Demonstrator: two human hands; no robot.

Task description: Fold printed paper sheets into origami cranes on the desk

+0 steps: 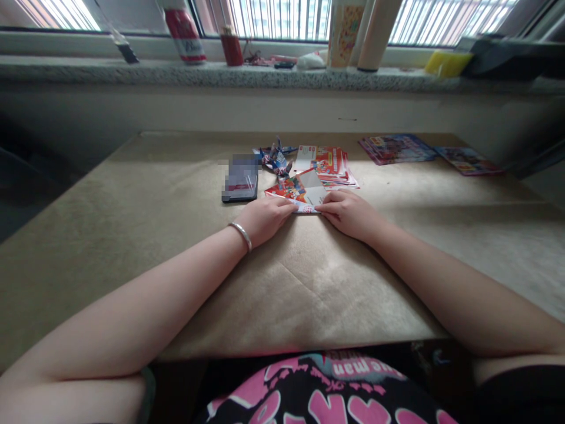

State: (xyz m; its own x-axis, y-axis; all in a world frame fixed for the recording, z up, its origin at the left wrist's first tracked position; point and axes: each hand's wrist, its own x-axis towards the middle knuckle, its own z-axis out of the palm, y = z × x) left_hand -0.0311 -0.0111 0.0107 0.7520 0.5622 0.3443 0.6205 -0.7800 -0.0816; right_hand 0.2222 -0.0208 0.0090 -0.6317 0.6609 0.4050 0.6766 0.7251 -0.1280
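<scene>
A printed sheet of paper (314,187), red with a colourful picture and a pale grey part, lies on the table in front of me. Its near edge is folded over into a narrow pale strip. My left hand (267,218), a silver bangle at the wrist, grips the left end of that strip, fingers together. At the right end, my right hand (348,212) pinches the same fold. Just beyond the sheet are blue-and-red folded paper shapes (277,159) with pointed tips. Behind it on the right sits a stack of red-and-white printed papers (332,160).
A dark phone (242,179) lies left of the sheet. Purple-blue printed booklets (397,148) and another pile (468,161) are at the back right. Along the stone windowsill (273,76) stand a red can (185,35), a red bottle (232,47) and a yellow item (448,63).
</scene>
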